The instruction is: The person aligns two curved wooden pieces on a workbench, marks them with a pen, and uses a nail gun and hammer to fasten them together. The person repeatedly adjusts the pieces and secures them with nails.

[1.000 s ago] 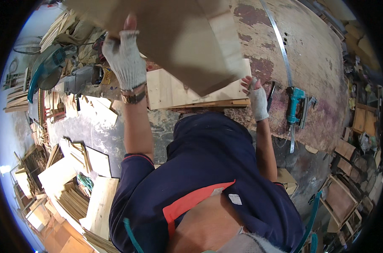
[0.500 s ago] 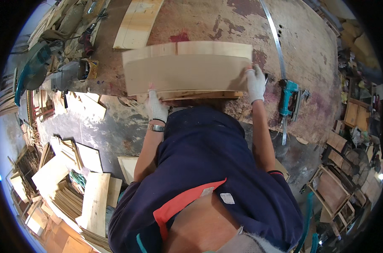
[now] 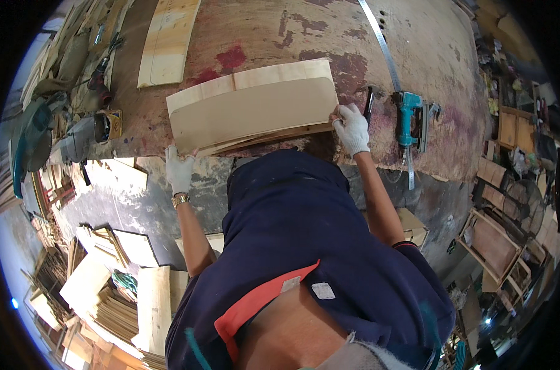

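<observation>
— Where are the arms?
— Both reach up toward twelve o'clock, bare below the sleeves, in white gloves.
— The left hand (image 3: 179, 171)?
— At ten o'clock, fingers curled, a watch on its wrist.
— The right hand (image 3: 352, 127)?
— At one o'clock, fingers bent, pressing down.
</observation>
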`<state>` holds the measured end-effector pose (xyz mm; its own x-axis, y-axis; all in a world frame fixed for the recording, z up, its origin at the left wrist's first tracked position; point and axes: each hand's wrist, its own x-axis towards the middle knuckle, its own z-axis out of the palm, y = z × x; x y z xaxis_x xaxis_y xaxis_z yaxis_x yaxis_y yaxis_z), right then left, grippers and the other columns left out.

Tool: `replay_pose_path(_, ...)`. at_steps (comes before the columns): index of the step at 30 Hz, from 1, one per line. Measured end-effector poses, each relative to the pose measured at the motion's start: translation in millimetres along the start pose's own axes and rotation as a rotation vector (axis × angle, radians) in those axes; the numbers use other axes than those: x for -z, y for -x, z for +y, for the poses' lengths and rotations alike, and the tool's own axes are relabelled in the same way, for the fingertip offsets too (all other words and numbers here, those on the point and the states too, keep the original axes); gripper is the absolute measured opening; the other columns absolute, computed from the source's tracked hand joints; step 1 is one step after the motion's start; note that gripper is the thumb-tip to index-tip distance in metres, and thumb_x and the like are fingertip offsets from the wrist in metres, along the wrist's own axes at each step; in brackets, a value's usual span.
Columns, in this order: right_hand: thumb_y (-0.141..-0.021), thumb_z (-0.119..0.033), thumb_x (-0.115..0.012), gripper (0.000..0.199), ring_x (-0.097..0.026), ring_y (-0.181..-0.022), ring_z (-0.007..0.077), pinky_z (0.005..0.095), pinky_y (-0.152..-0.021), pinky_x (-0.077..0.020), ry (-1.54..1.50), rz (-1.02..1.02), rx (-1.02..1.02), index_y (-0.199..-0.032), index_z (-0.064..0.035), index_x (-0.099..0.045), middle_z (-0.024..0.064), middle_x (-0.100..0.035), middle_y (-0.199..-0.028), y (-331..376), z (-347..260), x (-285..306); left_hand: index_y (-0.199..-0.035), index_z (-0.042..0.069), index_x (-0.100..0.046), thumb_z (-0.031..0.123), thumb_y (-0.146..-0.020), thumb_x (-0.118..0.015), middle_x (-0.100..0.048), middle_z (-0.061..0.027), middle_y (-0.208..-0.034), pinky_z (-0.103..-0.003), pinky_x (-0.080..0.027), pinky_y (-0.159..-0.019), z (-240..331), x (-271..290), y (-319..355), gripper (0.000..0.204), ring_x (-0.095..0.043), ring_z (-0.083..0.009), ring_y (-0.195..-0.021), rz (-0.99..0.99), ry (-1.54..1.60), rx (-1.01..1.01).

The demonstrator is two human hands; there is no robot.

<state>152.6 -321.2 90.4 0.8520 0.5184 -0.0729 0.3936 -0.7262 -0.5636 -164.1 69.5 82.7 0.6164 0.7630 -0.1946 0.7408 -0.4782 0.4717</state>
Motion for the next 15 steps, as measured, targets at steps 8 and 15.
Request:
replay_pose_path(8,-0.086,-0.02,-0.073,0.025,-0.064,-0.094,0.0386,0.0495,-0.078,-0.0525,0.058,-0.011,-0.022,-0.105,-0.0062,-0.065,0.0161,-0.06,-0.1,21,-8,-2,-0.126,0.003,-0.063,0.024,-0.08,-0.082,-0.063,-0.0171,-0.123,-0.047,-0.05,-0.092,-1,13,9,0.054,-0.062,-0.0391,-0.113,-0.053,-0.23,-0.049)
replay_pose_path(15,-0.082,-0.024,-0.079,0.043,-0.065,-0.1,0.0362,0.0469,-0.081,-0.0547,0.124,-0.061,0.031,-0.118,-0.0077,-0.064,0.0142,-0.062,-0.104,18,-6,11,-0.111,0.002,-0.065,0.023,-0.083,-0.075,-0.064,-0.0157,-0.11,-0.048,-0.049,-0.087,-21,13,5,0.036,-0.062,-0.0397,-0.105,-0.01,-0.289,-0.212)
